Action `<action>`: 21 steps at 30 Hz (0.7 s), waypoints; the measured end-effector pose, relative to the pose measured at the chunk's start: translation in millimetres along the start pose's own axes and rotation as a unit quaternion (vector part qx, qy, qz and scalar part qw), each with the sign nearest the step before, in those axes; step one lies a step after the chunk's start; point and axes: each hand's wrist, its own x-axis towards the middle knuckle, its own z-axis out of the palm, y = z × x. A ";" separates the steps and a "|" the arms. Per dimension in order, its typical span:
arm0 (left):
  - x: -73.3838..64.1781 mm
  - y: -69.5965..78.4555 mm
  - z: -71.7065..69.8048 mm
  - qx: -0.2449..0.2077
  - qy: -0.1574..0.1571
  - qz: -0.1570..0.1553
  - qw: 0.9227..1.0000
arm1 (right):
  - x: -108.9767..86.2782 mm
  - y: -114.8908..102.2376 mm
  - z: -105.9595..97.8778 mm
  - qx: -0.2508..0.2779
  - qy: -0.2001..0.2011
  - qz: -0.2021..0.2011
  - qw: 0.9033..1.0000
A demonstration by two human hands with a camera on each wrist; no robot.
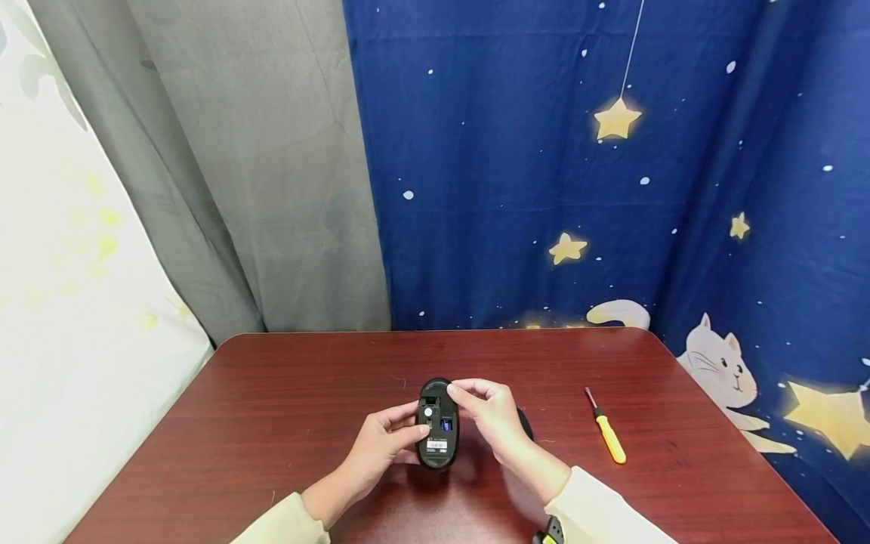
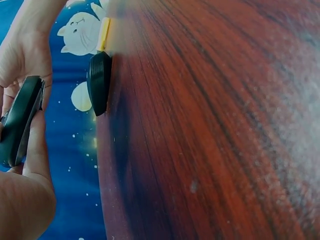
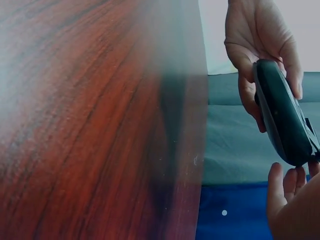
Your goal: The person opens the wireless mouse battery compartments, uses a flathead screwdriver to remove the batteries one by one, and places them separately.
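Observation:
A black computer mouse (image 1: 438,458) is held up over the table with its underside facing the head camera. Its battery compartment lies uncovered, with something blue (image 1: 446,425) inside. My left hand (image 1: 370,450) grips the mouse by its left side, thumb on the underside and fingers beneath. At the upper right edge, my right hand (image 1: 495,423) pinches the mouse, its thumb near the top end. In the right wrist view a thin black piece (image 3: 310,127) stands out from the mouse's underside, close above the right fingers.
A dark rounded object (image 1: 526,425) with a ribbed side, seen better in the left wrist view, lies on the table partly behind my right hand. Farther right is a screwdriver (image 1: 611,440) with a yellow handle. Curtains (image 1: 516,189) hang behind the reddish-brown table (image 1: 306,363).

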 end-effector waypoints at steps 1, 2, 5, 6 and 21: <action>0.0 -0.2 -0.1 0.000 0.001 0.000 1.000 | 0.9 0.3 -0.4 0.000 0.001 0.002 1.000; -0.1 -0.4 -0.2 0.000 0.001 0.000 1.000 | 1.2 -0.2 -0.5 0.000 0.004 0.006 1.000; -0.1 -1.1 -0.6 -0.001 0.003 -0.001 1.000 | 2.4 -1.9 -1.2 0.002 0.009 0.020 1.000; -0.1 -1.5 -0.8 -0.001 0.004 -0.001 1.000 | 3.0 -2.3 -1.6 0.005 0.009 0.026 1.000; -2.0 -2.2 -6.2 -0.004 0.015 -0.007 1.000 | 10.3 -5.0 -8.8 0.110 -0.054 0.110 0.986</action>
